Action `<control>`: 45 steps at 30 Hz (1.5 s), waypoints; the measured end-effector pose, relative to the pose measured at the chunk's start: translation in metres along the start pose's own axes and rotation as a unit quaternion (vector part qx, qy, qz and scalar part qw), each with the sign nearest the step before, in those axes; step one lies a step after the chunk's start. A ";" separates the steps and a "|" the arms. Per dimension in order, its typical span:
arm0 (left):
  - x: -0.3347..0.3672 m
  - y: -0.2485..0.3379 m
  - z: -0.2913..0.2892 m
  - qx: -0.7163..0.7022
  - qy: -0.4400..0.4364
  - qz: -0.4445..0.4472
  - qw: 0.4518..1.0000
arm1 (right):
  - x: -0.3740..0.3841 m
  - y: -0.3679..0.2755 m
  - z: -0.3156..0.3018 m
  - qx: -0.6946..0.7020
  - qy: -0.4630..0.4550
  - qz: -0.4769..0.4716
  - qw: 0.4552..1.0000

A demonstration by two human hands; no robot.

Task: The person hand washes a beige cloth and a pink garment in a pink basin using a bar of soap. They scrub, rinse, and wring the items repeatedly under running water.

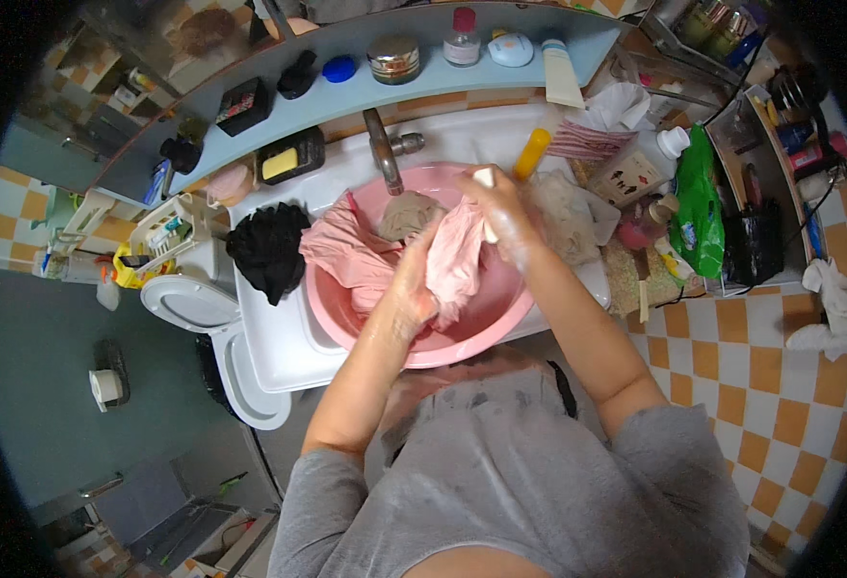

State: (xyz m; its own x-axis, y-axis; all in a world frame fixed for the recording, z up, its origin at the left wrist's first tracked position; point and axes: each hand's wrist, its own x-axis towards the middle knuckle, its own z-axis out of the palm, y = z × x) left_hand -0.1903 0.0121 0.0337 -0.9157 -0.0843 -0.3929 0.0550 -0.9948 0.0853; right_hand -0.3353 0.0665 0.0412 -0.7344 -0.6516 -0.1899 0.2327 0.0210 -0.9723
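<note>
A pink basin (486, 342) rests in the white sink (279, 337), with wet pink cloth (346, 246) draped over its left side. My left hand (409, 289) is closed on a bunched, lathered part of the pink garment (454, 260) and lifts it above the basin. Against the other side of that bunch is my right hand (505, 217), wet and curled around a whitish bar (484, 177) that looks like soap; my fingers partly cover it. A greyish-beige cloth (411, 215) lies in the basin under the faucet (383, 149).
Black cloth (269, 249) sits on the sink's left rim, pale sheer cloth (563, 217) on the right. Behind are yellow soap in a black dish (288, 157) and a shelf (346, 106) of toiletries. Bottles and a green bag (698, 207) crowd the right; a toilet (192, 303) stands left.
</note>
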 end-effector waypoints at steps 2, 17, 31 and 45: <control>-0.003 0.004 0.008 0.055 -0.007 0.005 0.998 | 0.005 -0.018 -0.032 0.275 -0.111 0.173 0.939; 0.014 -0.019 -0.034 -0.021 -0.043 0.153 0.987 | -0.077 0.031 0.055 -0.474 -0.073 -0.308 0.822; 0.012 -0.012 -0.042 0.053 0.121 0.122 0.984 | -0.047 0.004 0.064 -0.500 0.005 -0.231 0.835; 0.027 -0.065 -0.027 -0.572 -0.571 -0.210 -0.550 | -0.077 0.050 0.057 -0.439 -0.042 -0.390 0.809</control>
State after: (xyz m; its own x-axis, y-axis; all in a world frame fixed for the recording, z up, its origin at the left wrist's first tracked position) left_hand -0.2076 0.0732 -0.0070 -0.0345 -0.9239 -0.3811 -0.7184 -0.2421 0.6521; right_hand -0.2308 0.0749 0.0150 -0.3851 -0.7749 0.5012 -0.8492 0.0849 -0.5212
